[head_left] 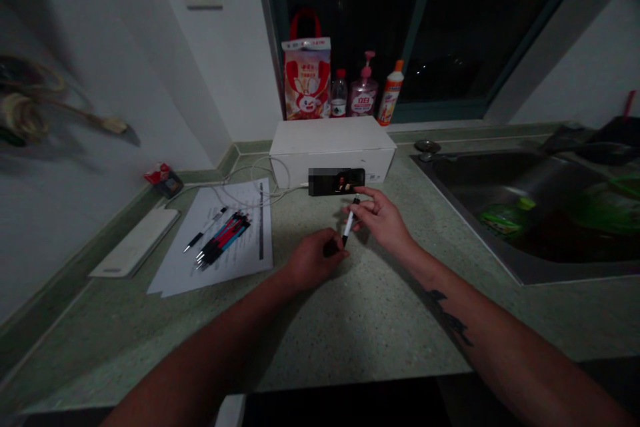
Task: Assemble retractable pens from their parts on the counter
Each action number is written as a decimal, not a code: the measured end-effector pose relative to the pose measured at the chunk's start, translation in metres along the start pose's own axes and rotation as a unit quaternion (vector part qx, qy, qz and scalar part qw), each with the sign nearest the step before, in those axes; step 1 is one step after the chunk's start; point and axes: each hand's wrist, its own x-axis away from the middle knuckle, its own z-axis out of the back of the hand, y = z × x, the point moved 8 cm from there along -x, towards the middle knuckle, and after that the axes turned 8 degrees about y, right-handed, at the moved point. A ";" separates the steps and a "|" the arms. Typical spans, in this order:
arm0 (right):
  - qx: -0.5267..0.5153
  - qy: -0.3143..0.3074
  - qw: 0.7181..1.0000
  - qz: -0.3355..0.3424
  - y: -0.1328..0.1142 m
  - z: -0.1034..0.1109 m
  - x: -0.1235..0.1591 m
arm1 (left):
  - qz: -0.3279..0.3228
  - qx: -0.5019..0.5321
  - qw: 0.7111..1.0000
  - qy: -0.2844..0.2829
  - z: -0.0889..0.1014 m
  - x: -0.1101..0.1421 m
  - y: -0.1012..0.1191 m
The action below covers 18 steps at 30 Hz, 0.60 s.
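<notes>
A white pen (349, 227) with a black grip and black top is held upright at a slant between my hands, above the counter. My right hand (377, 215) pinches its upper part between thumb and fingers, the index finger stretched toward the phone (336, 182). At the pen's lower end, my left hand (316, 255) has thumb and fingertips closed around the tip. Propped on its side against a white box (333, 137), the phone shows a lit picture. To the left, several pens (223, 240) in black, red and blue lie in a pile on printed paper sheets (173, 270).
A white cable (240, 197) runs to the phone. At the left wall lie a white flat device (135, 243) and a small red-and-black packet (164, 180). Bottles (364, 93) and a red bag (307, 80) stand behind the box. A steel sink (465, 233) is at the right.
</notes>
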 end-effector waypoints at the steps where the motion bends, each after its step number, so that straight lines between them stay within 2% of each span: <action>1: 0.001 -0.011 1.000 -0.005 0.001 -0.004 0.002 | -0.001 0.003 1.000 0.007 0.002 -0.001 0.000; 5: 0.032 -0.095 0.995 -0.013 0.009 -0.026 0.015 | -0.006 0.000 0.999 0.041 0.009 -0.004 0.000; 7: 0.056 -0.118 0.991 -0.002 0.011 -0.031 0.018 | -0.007 -0.004 0.999 0.040 0.010 -0.004 0.001; 9: 0.080 -0.098 0.992 0.023 0.009 -0.025 0.013 | -0.014 0.001 0.999 0.036 0.010 -0.005 0.003; 12: 0.165 0.000 0.984 0.066 -0.001 0.006 -0.003 | -0.032 0.008 0.999 0.043 0.012 -0.005 0.006; 13: 0.222 0.047 0.971 0.082 -0.006 0.021 -0.009 | -0.036 0.009 0.998 0.047 0.013 -0.005 0.006; 15: 0.367 0.100 0.920 0.096 -0.013 0.044 -0.019 | -0.037 0.006 0.998 0.049 0.014 -0.005 0.004; 18: 0.542 0.107 0.831 0.059 -0.009 0.064 -0.029 | -0.028 -0.003 0.999 0.041 0.012 -0.004 0.001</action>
